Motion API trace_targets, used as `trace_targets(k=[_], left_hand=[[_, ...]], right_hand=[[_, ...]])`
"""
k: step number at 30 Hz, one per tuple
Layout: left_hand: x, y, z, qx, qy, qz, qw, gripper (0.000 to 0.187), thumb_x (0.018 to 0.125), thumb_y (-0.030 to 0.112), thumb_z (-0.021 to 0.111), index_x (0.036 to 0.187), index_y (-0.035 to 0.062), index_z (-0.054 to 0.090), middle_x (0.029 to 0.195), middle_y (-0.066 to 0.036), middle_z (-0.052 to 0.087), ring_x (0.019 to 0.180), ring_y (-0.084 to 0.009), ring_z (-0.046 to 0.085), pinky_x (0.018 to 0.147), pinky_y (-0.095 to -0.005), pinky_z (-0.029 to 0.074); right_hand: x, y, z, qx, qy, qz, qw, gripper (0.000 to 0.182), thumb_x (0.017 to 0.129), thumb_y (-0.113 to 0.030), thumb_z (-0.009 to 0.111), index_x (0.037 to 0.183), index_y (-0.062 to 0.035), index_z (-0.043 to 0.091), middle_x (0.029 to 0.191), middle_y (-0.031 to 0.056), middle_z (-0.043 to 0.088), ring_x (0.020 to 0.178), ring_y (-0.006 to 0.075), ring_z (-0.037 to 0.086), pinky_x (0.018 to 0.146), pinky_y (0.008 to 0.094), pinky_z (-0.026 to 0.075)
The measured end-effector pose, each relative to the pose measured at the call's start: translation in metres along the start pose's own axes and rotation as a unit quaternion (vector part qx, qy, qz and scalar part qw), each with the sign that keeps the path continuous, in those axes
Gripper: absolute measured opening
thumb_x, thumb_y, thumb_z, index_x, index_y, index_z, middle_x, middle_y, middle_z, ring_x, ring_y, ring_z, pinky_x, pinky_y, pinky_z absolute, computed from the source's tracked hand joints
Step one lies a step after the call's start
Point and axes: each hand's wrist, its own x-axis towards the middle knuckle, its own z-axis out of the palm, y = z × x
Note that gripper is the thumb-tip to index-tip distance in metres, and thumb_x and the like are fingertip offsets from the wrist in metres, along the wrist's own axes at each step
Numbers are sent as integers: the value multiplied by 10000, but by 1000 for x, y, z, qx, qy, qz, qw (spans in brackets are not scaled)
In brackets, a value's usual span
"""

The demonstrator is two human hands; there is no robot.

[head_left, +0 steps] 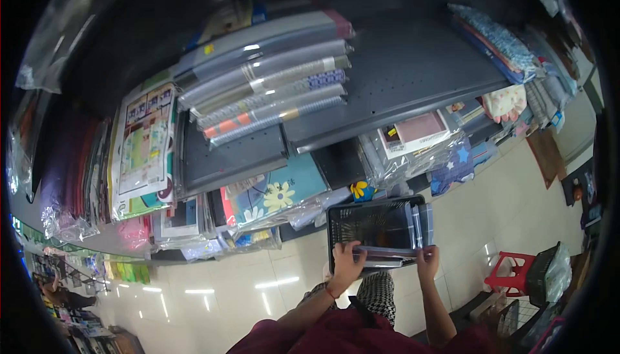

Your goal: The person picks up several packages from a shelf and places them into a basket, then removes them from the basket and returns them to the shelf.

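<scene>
Near the bottom centre, over pale glossy floor tiles (516, 205), both hands work at a black perforated plastic basket (374, 225) sitting low in front of the person.

- Left hand (345, 265): on the near left rim of the basket, fingers curled down over the edge of a stack of clear-sleeved flat packs (391, 252). Gripping that stack edge. Red thread band at the wrist.
- Right hand (427, 260): at the near right corner of the same stack, fingers closed around its edge, thumb side up.
- Stack lies across the near part of the basket, reaching from one hand to the other. More sleeved packs stand on edge along the basket's right wall.
- Person's dark red sleeves (336, 331) fill the near edge; a black-and-white checked fabric patch (378, 292) shows between the forearms.

Surroundings:
- Far centre: dark grey metal shelf (413, 76), with a fanned row of long plastic-wrapped grey rolls (271, 76) on its left part.
- Left: hanging printed sheets in plastic (143, 147).
- Below the shelf: blue packaged sheet with a yellow flower print (278, 196), just left of the basket.
- Far right: folded patterned fabrics (504, 47) stacked on the shelf end.
- Near right: small red plastic stool (509, 272) beside a dark mesh basket holding a bagged item (549, 273).
</scene>
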Motion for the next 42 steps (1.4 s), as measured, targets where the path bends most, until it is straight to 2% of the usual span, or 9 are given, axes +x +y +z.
trace_targets(k=[3, 12, 20, 22, 25, 29, 34, 38, 42], left_hand=[[17, 81, -63, -117, -8, 72, 990, 307, 780, 160, 658, 1076, 103, 599, 939, -143, 428, 900, -290, 426, 777, -356, 384], [22, 213, -223, -301, 115, 520, 791, 423, 702, 126, 719, 1109, 64, 624, 935, -79, 397, 812, -213, 472, 633, -298, 438], [43, 185, -294, -350, 360, 613, 610, 263, 650, 179, 718, 907, 236, 718, 839, -10, 366, 781, -186, 442, 622, -298, 449], [60, 178, -307, -317, 417, 593, 611, 246, 679, 211, 719, 924, 224, 703, 850, -22, 363, 777, -195, 449, 614, -308, 456], [75, 160, -341, -213, 416, 563, 682, 210, 715, 237, 714, 921, 201, 694, 869, -34, 361, 780, -207, 461, 599, -322, 458], [60, 160, -362, -205, 410, 521, 720, 186, 738, 236, 717, 921, 210, 694, 892, -35, 373, 796, -200, 465, 624, -318, 458], [66, 186, -346, -350, 525, 556, 541, 210, 718, 206, 741, 908, 270, 680, 878, -28, 362, 800, -197, 441, 638, -300, 442], [91, 171, -371, -203, 483, 518, 676, 253, 679, 120, 743, 911, 188, 671, 906, -42, 394, 841, -234, 464, 683, -335, 423], [147, 169, -367, -76, 423, 415, 802, 198, 758, 58, 659, 952, 61, 618, 997, -91, 460, 927, -243, 483, 806, -329, 399]], right_hand=[[-2, -99, -64, 132, 36, 87, 987, 169, 849, -98, 632, 805, -72, 470, 706, 7, 495, 553, 54, 454, 465, 194, 355], [-97, -288, -193, 196, 465, -324, 801, 84, 862, -70, 509, 817, -18, 461, 910, 58, 467, 843, 159, 468, 823, 300, 397], [-62, -347, -139, 204, 534, -410, 711, 162, 848, -178, 432, 766, -46, 387, 801, 57, 378, 706, 145, 436, 675, 323, 426], [-50, -419, -99, -4, 654, -353, 669, 134, 848, -167, 418, 807, -40, 423, 822, 79, 398, 711, 150, 451, 652, 310, 425], [-20, -437, -75, 342, 428, -533, 645, 110, 843, -149, 409, 822, -46, 441, 830, 93, 413, 721, 158, 465, 659, 291, 436], [-40, -459, -75, 384, 475, -475, 633, 85, 835, -135, 402, 808, -59, 429, 816, 94, 414, 727, 171, 472, 665, 294, 444], [-17, -457, -75, 216, 550, -500, 633, 117, 845, -160, 452, 801, -53, 432, 766, 87, 438, 767, 188, 494, 675, 299, 444], [15, -492, -42, 246, 466, -554, 645, 77, 831, -82, 525, 813, -34, 467, 750, 78, 465, 784, 189, 502, 656, 276, 429], [75, -496, 20, 262, 194, -432, 841, 93, 868, -69, 559, 943, -14, 552, 921, 77, 536, 808, 154, 524, 740, 284, 443]])
